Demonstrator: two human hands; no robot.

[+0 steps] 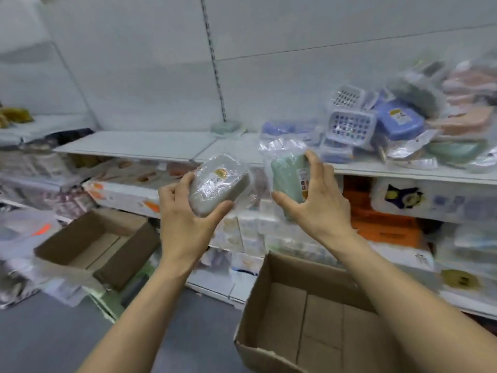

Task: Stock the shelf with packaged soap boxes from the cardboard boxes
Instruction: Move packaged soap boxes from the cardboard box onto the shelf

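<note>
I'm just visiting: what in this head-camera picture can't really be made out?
- Labels on the grey soap box in the left hand and the green soap box in the right hand: too small and blurred by wrap glare.
- Pile of packaged soap boxes on the shelf: cut off by the right edge.
- Near cardboard box: bottom edge cuts it.

A shop aisle: white retail shelving (139, 146) with wrapped stock (376, 125).

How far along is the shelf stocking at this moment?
Done: a pile of wrapped soap boxes already sits on the shelf. In hand: the left hand holds a grey box, the right hand a green box. Left: placing these two; both cartons look empty.
</note>
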